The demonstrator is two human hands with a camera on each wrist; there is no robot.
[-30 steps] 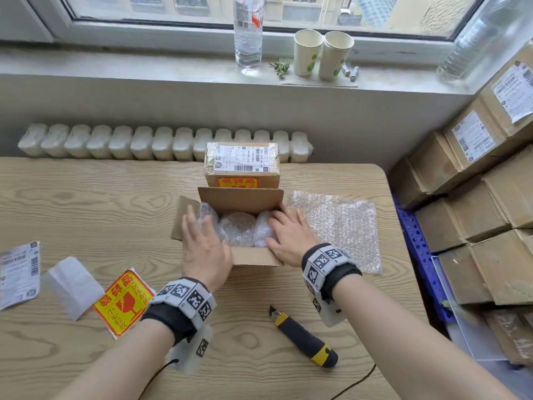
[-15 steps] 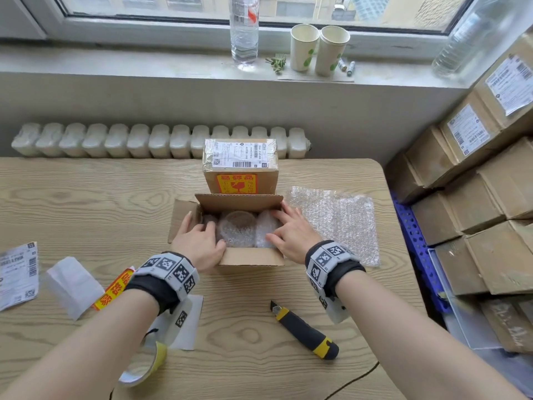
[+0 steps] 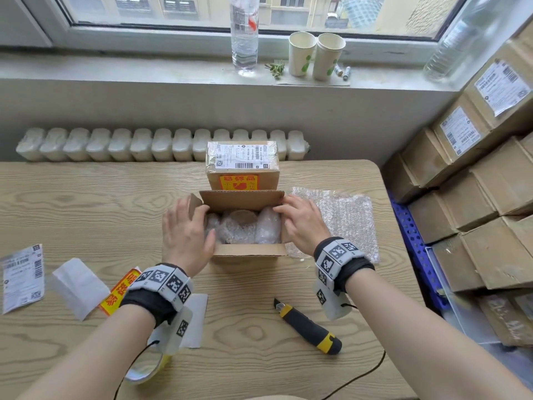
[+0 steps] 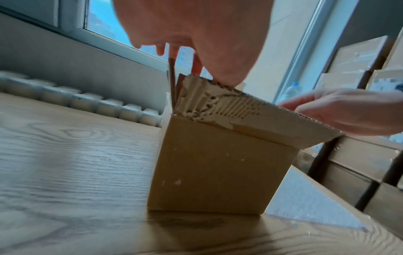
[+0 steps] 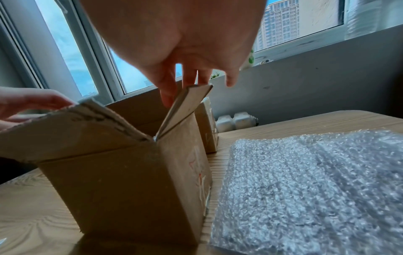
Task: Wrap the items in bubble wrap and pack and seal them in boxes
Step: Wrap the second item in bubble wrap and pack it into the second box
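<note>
Table [image 3: 86, 203] wood-grain, open cardboard box [image 3: 249, 250] sitting mid-table, bubble-wrapped items [image 3: 243, 226] packed inside. Loose bubble wrap sheet [image 3: 343, 215] flat just right of box. Left hand [image 3: 186, 235] fingers mostly straight, resting on left side flap [image 3: 194, 202]. Right hand [image 3: 302, 222] fingers extended, thumb inside, touching upright right flap [image 5: 185, 107], pretty loose grip. Utility knife [image 3: 307, 326] lying nearer, untouched.

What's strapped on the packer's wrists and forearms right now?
Bare forearms, no sleeves. Each wrist wears a black band topped by grey-white blocks printed with black square fiducial markers. A white tagged plate hangs under each, and a thin black cable trails from each.
</note>
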